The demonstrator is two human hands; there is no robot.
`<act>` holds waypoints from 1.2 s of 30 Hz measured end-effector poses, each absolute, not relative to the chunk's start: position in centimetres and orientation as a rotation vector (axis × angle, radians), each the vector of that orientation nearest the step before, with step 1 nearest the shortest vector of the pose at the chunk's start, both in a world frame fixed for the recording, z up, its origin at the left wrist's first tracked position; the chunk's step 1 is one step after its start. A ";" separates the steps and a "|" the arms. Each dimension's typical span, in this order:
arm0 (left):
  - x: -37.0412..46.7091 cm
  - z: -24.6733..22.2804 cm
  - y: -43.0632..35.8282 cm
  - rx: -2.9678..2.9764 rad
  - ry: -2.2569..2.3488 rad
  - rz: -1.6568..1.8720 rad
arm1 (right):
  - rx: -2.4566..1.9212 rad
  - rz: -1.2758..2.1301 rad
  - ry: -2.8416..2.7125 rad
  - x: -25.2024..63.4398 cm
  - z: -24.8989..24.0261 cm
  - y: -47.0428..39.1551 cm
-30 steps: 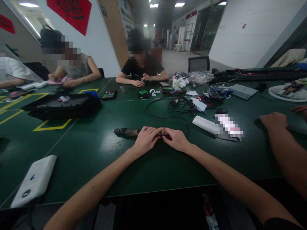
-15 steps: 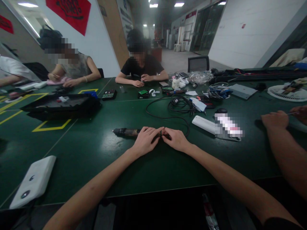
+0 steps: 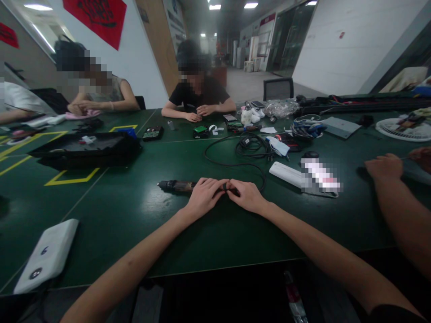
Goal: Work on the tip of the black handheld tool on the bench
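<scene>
- Both hands close on one tool: the left hand [image 3: 204, 196] lies curled over the body of a dark electric screwdriver [image 3: 177, 185], pinning it flat to the desk [image 3: 134, 211], while the right hand [image 3: 247, 196] pinches its cord end, fingertips of the two meeting over a small dark collar (what sits under them cannot be made out).
- Left grip: narrow, wrapped on the tool's barrel, seemingly to keep it from rolling. Right grip: narrow, a fingertip pinch at the joint where the black cable [image 3: 235, 154] leaves the tool.
- Screwdriver lies lengthwise on the desk, its tip jutting out past the left hand, its tail under the right; the cable loops away behind the tool into a loose coil.
- Behind and to the right of the screwdriver rests a white power strip [image 3: 286, 173]; well to its left and nearer the desk edge lies a white device [image 3: 47, 255].
- Far to the right of the screwdriver, a co-worker's hand [image 3: 384, 166] rests on the desk; two seated people work beyond the tool, across the desk.
</scene>
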State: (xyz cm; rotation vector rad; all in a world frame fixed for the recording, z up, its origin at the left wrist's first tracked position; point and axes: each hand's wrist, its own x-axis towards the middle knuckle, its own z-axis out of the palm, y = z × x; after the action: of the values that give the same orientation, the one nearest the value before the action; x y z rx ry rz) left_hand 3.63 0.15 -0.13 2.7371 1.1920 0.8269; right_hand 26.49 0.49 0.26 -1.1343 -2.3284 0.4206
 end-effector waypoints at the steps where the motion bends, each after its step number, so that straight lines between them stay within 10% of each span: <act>1: 3.7 -0.1 0.2 2.735 1.207 0.830 | -1.133 0.424 -2.327 26.5 0.3 0.5; 36: 3.8 0.1 0.0 2.703 1.198 0.815 | -1.128 0.435 -2.335 26.6 0.5 0.5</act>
State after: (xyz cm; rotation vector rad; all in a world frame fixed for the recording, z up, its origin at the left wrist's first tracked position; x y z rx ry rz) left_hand 3.79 0.00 0.06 2.7035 1.1981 0.8154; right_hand 26.60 0.46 0.50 -1.1277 -2.3350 0.4346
